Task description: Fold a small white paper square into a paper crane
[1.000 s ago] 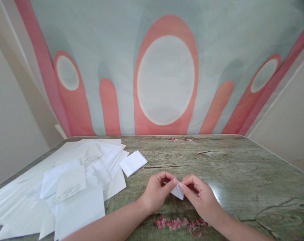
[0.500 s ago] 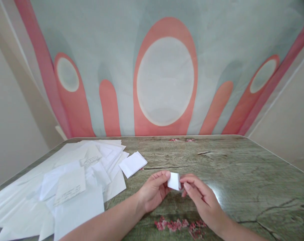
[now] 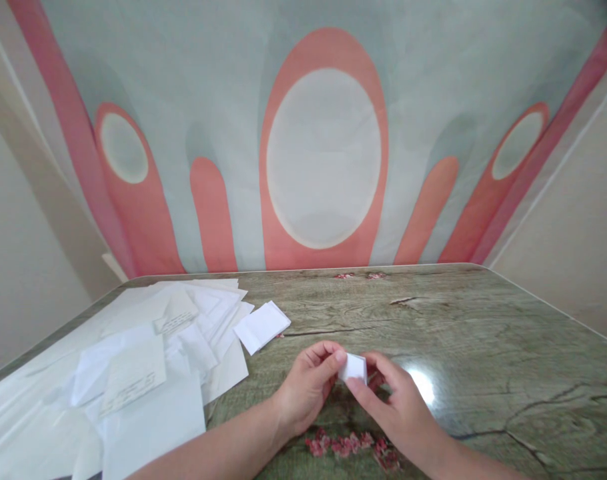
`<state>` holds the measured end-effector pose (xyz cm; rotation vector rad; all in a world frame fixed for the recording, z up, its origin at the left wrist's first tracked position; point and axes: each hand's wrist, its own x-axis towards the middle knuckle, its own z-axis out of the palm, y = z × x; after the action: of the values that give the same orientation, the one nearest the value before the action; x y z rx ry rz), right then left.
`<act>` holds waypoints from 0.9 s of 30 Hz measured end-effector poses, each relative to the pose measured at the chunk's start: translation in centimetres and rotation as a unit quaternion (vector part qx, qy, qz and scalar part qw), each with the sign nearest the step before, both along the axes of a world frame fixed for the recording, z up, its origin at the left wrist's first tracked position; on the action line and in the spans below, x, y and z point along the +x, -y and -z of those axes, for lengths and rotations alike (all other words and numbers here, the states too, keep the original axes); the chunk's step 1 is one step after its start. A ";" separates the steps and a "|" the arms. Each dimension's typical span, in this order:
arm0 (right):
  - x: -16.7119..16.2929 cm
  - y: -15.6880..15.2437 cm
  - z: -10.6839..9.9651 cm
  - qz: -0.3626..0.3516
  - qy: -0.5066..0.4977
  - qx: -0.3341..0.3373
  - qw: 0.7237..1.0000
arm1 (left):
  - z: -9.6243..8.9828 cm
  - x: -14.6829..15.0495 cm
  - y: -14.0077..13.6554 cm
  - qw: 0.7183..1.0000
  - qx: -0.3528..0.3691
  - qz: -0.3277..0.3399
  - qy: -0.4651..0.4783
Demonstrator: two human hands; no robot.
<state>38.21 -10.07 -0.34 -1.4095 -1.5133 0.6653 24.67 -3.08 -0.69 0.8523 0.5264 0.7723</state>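
A small folded piece of white paper (image 3: 354,367) is held just above the table between both hands. My left hand (image 3: 311,385) pinches its left side, thumb on top. My right hand (image 3: 391,397) grips the right side, with the thumb on its lower face and the fingers behind it. Parts of the paper are covered by the thumbs. Up and to the left of my left hand lies a small stack of white paper (image 3: 262,327), flat on the table.
Many loose white sheets (image 3: 153,433) overlap across the table's left side; a few carry lines of writing. The wood-patterned table (image 3: 483,320) has printed pink blossoms. A grey-green cloth with coral shapes (image 3: 323,260) hangs behind the table's far edge.
My right hand has closed in on the paper, its thumb now pressing on the lower right. The folded paper has moved slightly down and right. The whole view has shifted a little.
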 end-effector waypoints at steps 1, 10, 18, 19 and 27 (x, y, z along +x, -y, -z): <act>0.1 -0.1 0.1 0.004 0.007 0.005 1.000 | 0.0 0.0 0.1 1.000 0.017 -0.007 -0.016; 0.5 -0.7 0.7 0.013 0.047 0.012 0.999 | 0.2 -0.2 -0.2 0.955 0.223 -0.063 -0.184; 0.6 -0.8 0.7 0.015 0.043 0.014 0.999 | 0.3 -0.5 -0.3 0.918 0.303 -0.069 -0.246; 0.5 -0.8 0.6 0.017 0.037 0.010 0.999 | 0.4 -0.5 -0.3 0.926 0.287 -0.065 -0.236; 0.8 -0.7 0.5 0.015 0.043 0.046 0.998 | 0.4 -0.4 -0.9 0.972 0.189 -0.015 -0.137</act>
<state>39.03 -9.35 -0.79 -1.4034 -1.5664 0.5147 24.30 -2.16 -1.11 1.3209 0.6485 0.8000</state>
